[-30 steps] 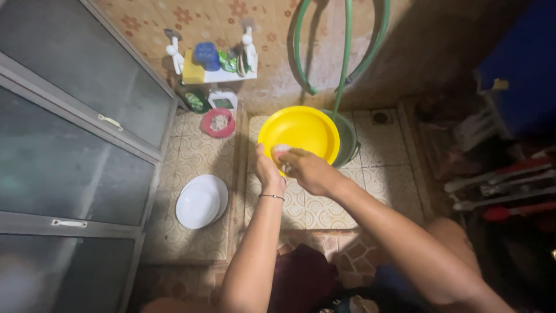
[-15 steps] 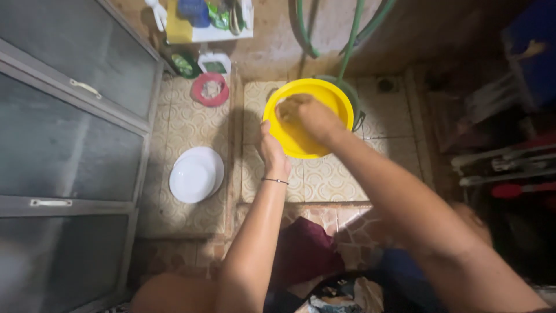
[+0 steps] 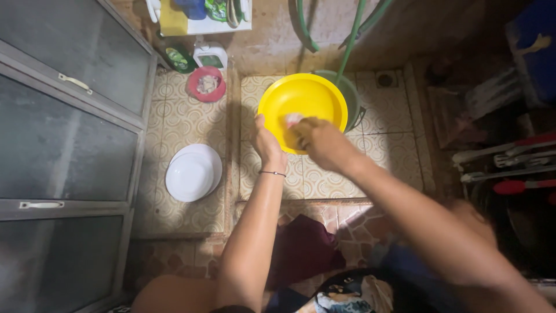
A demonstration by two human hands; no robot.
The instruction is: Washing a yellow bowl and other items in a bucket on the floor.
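Upper centre of the frame: a bright yellow plastic basin — round, shallow, glossy — tilts over a green bucket on the tiled floor. The left hand grips its lower-left rim. The right hand clenches a pale sponge against the basin's inside — white plates lie left.

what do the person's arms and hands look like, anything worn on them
Both arms are bare, with no sleeves and no gloves. The left hand has a thin dark bracelet around the wrist. The right hand shows nothing worn; its forearm is motion-blurred.
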